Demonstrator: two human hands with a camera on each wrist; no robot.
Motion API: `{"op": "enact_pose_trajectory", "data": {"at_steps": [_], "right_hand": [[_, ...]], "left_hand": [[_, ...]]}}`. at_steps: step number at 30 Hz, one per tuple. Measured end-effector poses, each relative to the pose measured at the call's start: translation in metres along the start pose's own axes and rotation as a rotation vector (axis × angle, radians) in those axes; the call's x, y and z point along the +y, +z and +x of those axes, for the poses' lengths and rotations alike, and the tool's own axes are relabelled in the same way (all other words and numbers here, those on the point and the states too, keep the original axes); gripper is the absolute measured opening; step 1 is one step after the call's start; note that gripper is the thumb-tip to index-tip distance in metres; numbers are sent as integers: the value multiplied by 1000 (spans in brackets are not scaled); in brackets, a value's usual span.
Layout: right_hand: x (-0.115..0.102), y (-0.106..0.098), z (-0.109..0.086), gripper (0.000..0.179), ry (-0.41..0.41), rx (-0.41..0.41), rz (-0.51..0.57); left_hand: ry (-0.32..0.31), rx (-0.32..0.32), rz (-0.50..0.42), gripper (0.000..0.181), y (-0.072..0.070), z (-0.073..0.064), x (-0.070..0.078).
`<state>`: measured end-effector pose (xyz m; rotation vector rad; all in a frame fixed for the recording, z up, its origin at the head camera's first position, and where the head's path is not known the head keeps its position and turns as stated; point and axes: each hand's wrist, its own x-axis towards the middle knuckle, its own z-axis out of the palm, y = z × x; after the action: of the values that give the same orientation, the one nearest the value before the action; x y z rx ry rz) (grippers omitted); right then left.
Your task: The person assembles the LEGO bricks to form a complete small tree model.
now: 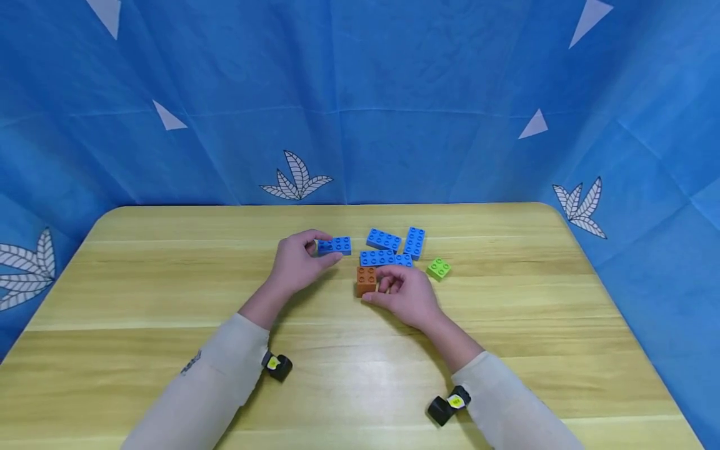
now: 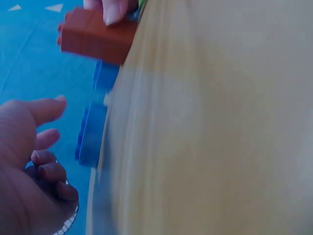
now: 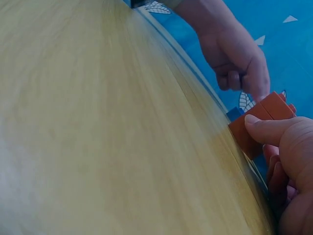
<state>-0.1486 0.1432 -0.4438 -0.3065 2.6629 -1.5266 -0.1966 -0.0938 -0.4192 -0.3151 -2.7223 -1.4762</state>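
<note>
My right hand (image 1: 409, 296) pinches a brown two-brick stack (image 1: 366, 282) between thumb and fingers, studs up. In the right wrist view, the thumb presses one side of the brown stack (image 3: 261, 120), and a seam shows between its two bricks. My left hand (image 1: 300, 261) reaches around the left end of a blue eight-stud brick (image 1: 342, 245), index finger and thumb spread on either side of it. The left wrist view shows the left hand (image 2: 24, 161) with thumb and fingers apart, and the blue brick (image 2: 93, 136) beyond the fingertips.
Several more blue bricks lie close together behind the brown stack, among them an angled one (image 1: 384, 240) and an upright-lying one (image 1: 414, 243). A small green brick (image 1: 439, 269) sits right of them. The wooden table (image 1: 169, 269) ends at a blue patterned curtain (image 1: 394, 125).
</note>
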Motion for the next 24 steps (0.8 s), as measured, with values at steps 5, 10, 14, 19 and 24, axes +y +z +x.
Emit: {"op": "enact_pose_trajectory", "data": {"at_steps": [5,10,14,19,24], "right_hand": [[1,-1,0,39,8,-3,4],[1,0,0,39,5,-2,6],[1,0,1,39,-3,2,8],[1,-1,1,40,-1,-2,9],[1,0,0,40,1,-1,7]], "left_hand": [[-39,-4,101,47,-6,15,-10],[-87,-53,77,52,-9,20,-14],[-83,-72,110,53,-9,24,-16],[-64,-83,147,48,-7,26,-16],[-81,-97,161,38,-6,25,-17]]}}
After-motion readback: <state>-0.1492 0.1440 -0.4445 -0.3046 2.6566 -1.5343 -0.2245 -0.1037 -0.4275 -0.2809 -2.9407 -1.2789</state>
